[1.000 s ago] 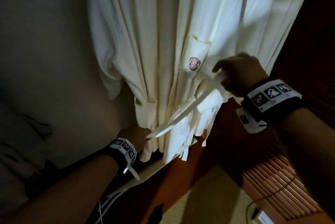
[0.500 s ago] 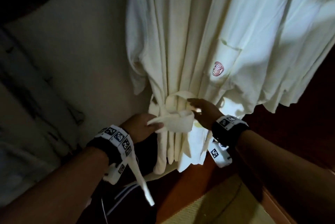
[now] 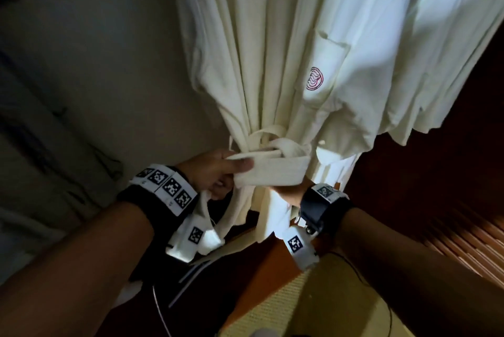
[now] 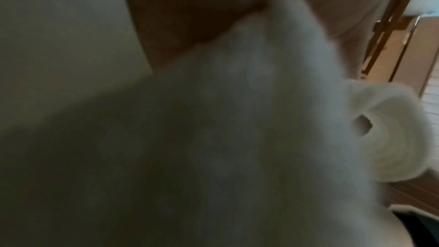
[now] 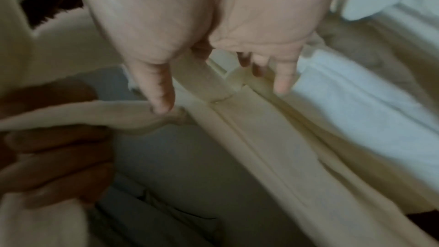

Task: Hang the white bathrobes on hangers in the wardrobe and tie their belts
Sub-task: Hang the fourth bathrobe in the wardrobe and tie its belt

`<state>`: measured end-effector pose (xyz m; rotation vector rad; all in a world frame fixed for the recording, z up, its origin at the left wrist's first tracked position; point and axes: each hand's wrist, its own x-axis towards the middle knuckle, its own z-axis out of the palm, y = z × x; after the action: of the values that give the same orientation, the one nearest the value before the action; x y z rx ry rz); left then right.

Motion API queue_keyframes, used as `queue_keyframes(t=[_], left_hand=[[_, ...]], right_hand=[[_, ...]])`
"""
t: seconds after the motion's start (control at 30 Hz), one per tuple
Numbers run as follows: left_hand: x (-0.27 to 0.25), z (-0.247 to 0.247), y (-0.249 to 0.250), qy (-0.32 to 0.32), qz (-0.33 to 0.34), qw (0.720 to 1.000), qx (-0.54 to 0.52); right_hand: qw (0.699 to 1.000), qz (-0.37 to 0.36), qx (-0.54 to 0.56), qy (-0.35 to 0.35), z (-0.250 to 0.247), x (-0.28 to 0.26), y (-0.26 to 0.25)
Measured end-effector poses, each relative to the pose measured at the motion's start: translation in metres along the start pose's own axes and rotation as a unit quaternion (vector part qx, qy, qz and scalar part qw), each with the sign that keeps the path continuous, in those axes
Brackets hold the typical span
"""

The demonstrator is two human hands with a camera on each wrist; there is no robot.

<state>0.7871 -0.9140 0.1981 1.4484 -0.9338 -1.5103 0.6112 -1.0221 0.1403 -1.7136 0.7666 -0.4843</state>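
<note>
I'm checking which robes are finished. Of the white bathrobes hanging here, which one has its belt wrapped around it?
The left bathrobe, with the red logo pocket: its belt cinches it, pinched by the left hand. The right bathrobe hangs loose.

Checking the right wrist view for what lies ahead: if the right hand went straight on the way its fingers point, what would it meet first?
Probably the belt wound round the bathrobe: the right hand points its fingertips straight at it, apparently touching already.

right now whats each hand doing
Left hand: pinching the belt.
Right hand: open, fingers extended against the bathrobe.
</note>
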Motion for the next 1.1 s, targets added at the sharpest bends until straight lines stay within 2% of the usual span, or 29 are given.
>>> queue_keyframes(t=[0.07,0.1,0.17,0.27,0.33,0.43,0.47,0.53,0.6,0.67,0.73,0.8,0.83,0.9,0.97,1.03,1.1], left_hand=[[0.002,0.000,0.005,0.016,0.000,1.000,-0.012],[0.002,0.001,0.007,0.032,0.009,0.999,-0.013],[0.003,0.003,0.012,0.081,0.050,0.995,-0.012],[0.010,-0.004,0.016,0.203,0.102,0.973,0.037],[0.014,-0.015,0.018,0.273,0.115,0.948,0.114],[0.018,-0.039,0.019,0.338,0.105,0.908,0.224],[0.019,-0.048,0.016,0.349,0.092,0.897,0.255],[0.024,-0.064,0.007,0.367,0.069,0.878,0.301],[0.029,-0.068,0.003,0.385,0.050,0.863,0.323],[0.039,-0.061,0.003,0.393,0.042,0.858,0.328],[0.051,-0.045,0.010,0.361,0.048,0.881,0.302],[0.063,-0.030,0.019,0.315,0.054,0.904,0.285],[0.070,-0.030,0.024,0.315,0.053,0.899,0.300],[0.072,-0.047,0.034,0.364,0.042,0.866,0.341],[0.068,-0.077,0.035,0.416,0.005,0.821,0.392],[0.066,-0.112,0.019,0.427,-0.077,0.756,0.490],[0.069,-0.138,-0.002,0.412,-0.140,0.692,0.576]], right_hand=[[0.998,-0.046,0.047,0.012,0.001,0.002,-0.009],[0.997,-0.045,0.058,0.022,-0.001,0.006,-0.009],[0.995,0.008,0.099,0.031,-0.006,0.006,-0.010],[0.978,0.100,0.175,-0.046,-0.019,-0.005,-0.008],[0.979,0.142,0.135,-0.049,-0.036,-0.014,-0.002],[0.991,0.130,-0.029,0.029,-0.079,-0.016,0.023],[0.986,0.111,-0.103,0.068,-0.098,-0.016,0.031],[0.954,0.100,-0.247,0.138,-0.136,-0.014,0.040],[0.925,0.099,-0.333,0.152,-0.157,-0.016,0.042],[0.936,0.076,-0.337,0.069,-0.155,-0.017,0.040],[0.954,0.061,-0.291,-0.043,-0.137,-0.018,0.037],[0.955,0.029,-0.288,-0.065,-0.123,-0.019,0.042],[0.951,0.012,-0.306,-0.048,-0.124,-0.018,0.047],[0.924,-0.005,-0.381,0.005,-0.141,-0.013,0.054],[0.882,0.047,-0.463,0.073,-0.178,-0.008,0.061],[0.841,0.121,-0.505,0.151,-0.212,-0.006,0.066],[0.836,0.140,-0.496,0.187,-0.230,-0.003,0.067]])
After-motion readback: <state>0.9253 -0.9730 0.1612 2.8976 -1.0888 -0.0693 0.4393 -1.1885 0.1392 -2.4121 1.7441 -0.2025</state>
